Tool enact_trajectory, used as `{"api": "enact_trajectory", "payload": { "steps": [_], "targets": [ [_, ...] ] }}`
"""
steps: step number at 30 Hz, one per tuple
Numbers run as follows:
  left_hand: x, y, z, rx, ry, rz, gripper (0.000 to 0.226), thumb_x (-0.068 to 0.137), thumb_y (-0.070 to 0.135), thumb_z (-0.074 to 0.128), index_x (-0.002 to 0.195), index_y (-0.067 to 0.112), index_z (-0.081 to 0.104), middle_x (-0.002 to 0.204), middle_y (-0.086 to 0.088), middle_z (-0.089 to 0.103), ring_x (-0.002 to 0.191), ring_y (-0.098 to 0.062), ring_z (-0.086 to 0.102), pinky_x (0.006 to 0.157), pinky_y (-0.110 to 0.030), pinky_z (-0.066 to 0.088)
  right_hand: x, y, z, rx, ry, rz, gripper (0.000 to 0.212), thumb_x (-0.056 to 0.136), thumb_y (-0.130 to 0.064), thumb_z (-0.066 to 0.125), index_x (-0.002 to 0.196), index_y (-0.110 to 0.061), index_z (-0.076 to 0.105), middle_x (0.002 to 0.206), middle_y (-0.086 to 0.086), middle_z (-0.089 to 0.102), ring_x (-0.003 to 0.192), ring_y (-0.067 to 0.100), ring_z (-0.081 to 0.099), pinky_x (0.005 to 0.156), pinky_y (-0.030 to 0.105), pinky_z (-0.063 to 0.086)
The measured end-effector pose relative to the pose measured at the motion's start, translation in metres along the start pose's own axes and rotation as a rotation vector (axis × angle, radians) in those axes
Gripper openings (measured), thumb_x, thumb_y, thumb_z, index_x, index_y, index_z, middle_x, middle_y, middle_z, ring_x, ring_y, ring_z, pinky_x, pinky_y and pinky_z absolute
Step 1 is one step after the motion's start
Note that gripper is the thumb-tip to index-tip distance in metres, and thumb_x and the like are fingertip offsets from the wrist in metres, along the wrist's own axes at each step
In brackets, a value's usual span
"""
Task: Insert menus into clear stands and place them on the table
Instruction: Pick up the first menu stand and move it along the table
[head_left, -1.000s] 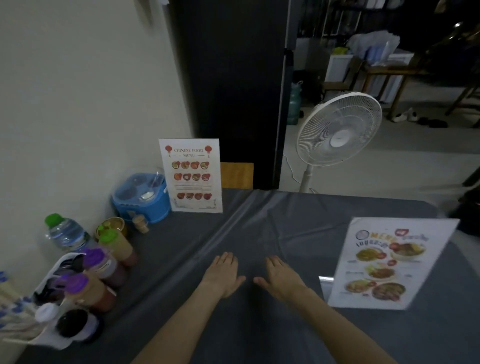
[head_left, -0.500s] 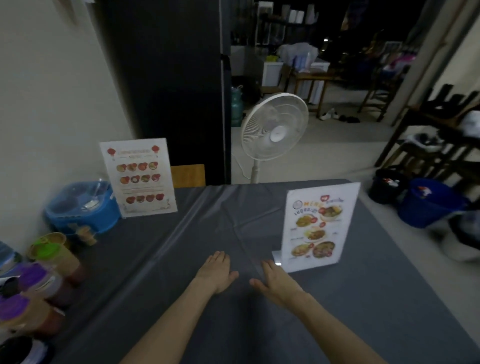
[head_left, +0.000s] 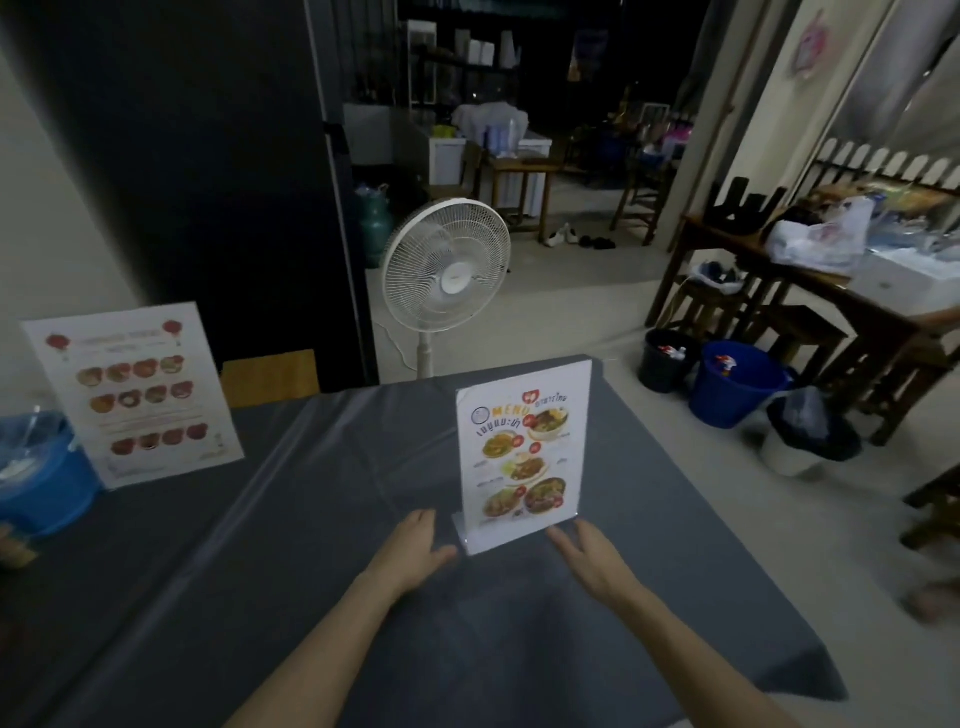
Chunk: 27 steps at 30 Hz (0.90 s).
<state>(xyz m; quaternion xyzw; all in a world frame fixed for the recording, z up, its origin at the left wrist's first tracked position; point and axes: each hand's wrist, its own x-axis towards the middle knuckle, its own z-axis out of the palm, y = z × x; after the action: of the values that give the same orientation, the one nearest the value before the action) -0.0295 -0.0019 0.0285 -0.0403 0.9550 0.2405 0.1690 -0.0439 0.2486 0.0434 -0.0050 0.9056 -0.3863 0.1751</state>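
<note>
A clear stand holding a colourful food menu stands upright on the grey-clothed table, just beyond my hands. My left hand lies open at the left of the stand's base, thumb close to it. My right hand is open at the right of the base, fingers spread, holding nothing. A second stand with a Chinese food menu stands upright at the table's far left, near the wall.
A blue tub sits at the left edge beside the Chinese menu. A white pedestal fan stands past the table's far edge. Blue and black buckets sit on the floor at right, with wooden tables and stools behind.
The view has swung right, so the condiment bottles have left the frame. My hands have spread apart and now lie on either side of the food menu stand's base.
</note>
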Motion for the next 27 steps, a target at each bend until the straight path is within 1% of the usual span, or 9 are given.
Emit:
{"api": "enact_trajectory", "payload": {
  "steps": [4, 7, 12, 15, 17, 19, 21, 24, 27],
  "targets": [
    [0.013, 0.015, 0.000, -0.205, 0.081, -0.060, 0.075, 0.092, 0.037, 0.059, 0.150, 0.003, 0.026, 0.156, -0.015, 0.030, 0.144, -0.026, 0.032, 0.116, -0.032, 0.027, 0.027, 0.010, -0.023, 0.201, 0.090, 0.118, 0.063, 0.090, -0.055, 0.046, 0.129, -0.006, 0.049, 0.129, 0.009, 0.056, 0.112, 0.023, 0.056, 0.093, 0.034, 0.045],
    [0.027, 0.027, -0.004, -0.435, 0.161, -0.127, 0.076, 0.088, 0.034, 0.067, 0.147, 0.003, 0.032, 0.153, -0.015, 0.038, 0.139, -0.026, 0.040, 0.112, -0.034, 0.034, 0.047, 0.009, -0.040, 0.283, 0.110, 0.076, 0.049, 0.092, -0.049, 0.048, 0.118, -0.007, 0.053, 0.120, 0.009, 0.060, 0.100, 0.019, 0.057, 0.085, 0.032, 0.046],
    [0.047, 0.048, -0.017, -0.800, 0.247, -0.147, 0.065, 0.084, 0.028, 0.072, 0.138, 0.007, 0.043, 0.143, -0.010, 0.051, 0.129, -0.023, 0.051, 0.107, -0.042, 0.044, 0.085, 0.005, -0.062, 0.434, 0.094, 0.006, 0.054, 0.089, -0.048, 0.052, 0.123, -0.006, 0.049, 0.097, -0.002, 0.065, 0.084, 0.009, 0.063, 0.062, 0.020, 0.046],
    [0.054, 0.059, -0.021, -0.937, 0.284, -0.132, 0.048, 0.086, 0.022, 0.071, 0.127, 0.009, 0.050, 0.131, -0.008, 0.061, 0.111, -0.016, 0.061, 0.084, -0.025, 0.053, 0.103, -0.003, -0.071, 0.584, 0.068, -0.026, 0.045, 0.091, -0.044, 0.052, 0.121, -0.010, 0.047, 0.102, 0.001, 0.062, 0.083, 0.007, 0.061, 0.061, 0.020, 0.046],
    [0.055, 0.067, -0.022, -1.036, 0.311, -0.132, 0.042, 0.087, 0.017, 0.069, 0.123, 0.008, 0.050, 0.124, -0.009, 0.065, 0.101, -0.013, 0.066, 0.068, -0.015, 0.054, 0.110, -0.008, -0.074, 0.702, 0.024, -0.037, 0.035, 0.093, -0.044, 0.048, 0.109, -0.013, 0.053, 0.099, 0.000, 0.065, 0.081, 0.011, 0.065, 0.060, 0.021, 0.048],
    [0.056, 0.073, -0.021, -1.136, 0.342, -0.142, 0.041, 0.087, 0.013, 0.069, 0.122, 0.004, 0.051, 0.116, -0.008, 0.068, 0.091, -0.009, 0.070, 0.061, -0.013, 0.055, 0.121, -0.007, -0.077, 0.776, -0.027, -0.049, 0.044, 0.093, -0.051, 0.042, 0.103, -0.015, 0.066, 0.096, 0.000, 0.073, 0.082, 0.017, 0.072, 0.059, 0.021, 0.054],
    [0.057, 0.076, -0.017, -1.218, 0.375, -0.146, 0.038, 0.087, 0.008, 0.068, 0.121, 0.002, 0.051, 0.108, -0.006, 0.071, 0.083, -0.007, 0.073, 0.061, -0.015, 0.057, 0.129, -0.002, -0.077, 0.817, -0.044, -0.056, 0.045, 0.092, -0.052, 0.044, 0.106, -0.016, 0.069, 0.098, 0.003, 0.076, 0.086, 0.017, 0.074, 0.060, 0.021, 0.057],
    [0.060, 0.079, -0.008, -1.270, 0.430, -0.152, 0.030, 0.088, 0.003, 0.065, 0.117, 0.001, 0.056, 0.104, -0.008, 0.074, 0.080, -0.009, 0.075, 0.062, -0.020, 0.058, 0.140, 0.008, -0.073, 0.797, -0.022, -0.072, 0.040, 0.089, -0.037, 0.059, 0.114, -0.006, 0.062, 0.106, 0.012, 0.072, 0.088, 0.022, 0.073, 0.065, 0.027, 0.059],
    [0.061, 0.081, -0.004, -1.266, 0.497, -0.150, 0.020, 0.088, -0.001, 0.063, 0.108, -0.001, 0.060, 0.097, -0.008, 0.075, 0.074, -0.008, 0.075, 0.059, -0.019, 0.058, 0.143, 0.011, -0.071, 0.770, 0.007, -0.096, 0.030, 0.087, -0.020, 0.065, 0.105, 0.003, 0.062, 0.097, 0.016, 0.072, 0.070, 0.014, 0.073, 0.055, 0.021, 0.057]
  ]
}}
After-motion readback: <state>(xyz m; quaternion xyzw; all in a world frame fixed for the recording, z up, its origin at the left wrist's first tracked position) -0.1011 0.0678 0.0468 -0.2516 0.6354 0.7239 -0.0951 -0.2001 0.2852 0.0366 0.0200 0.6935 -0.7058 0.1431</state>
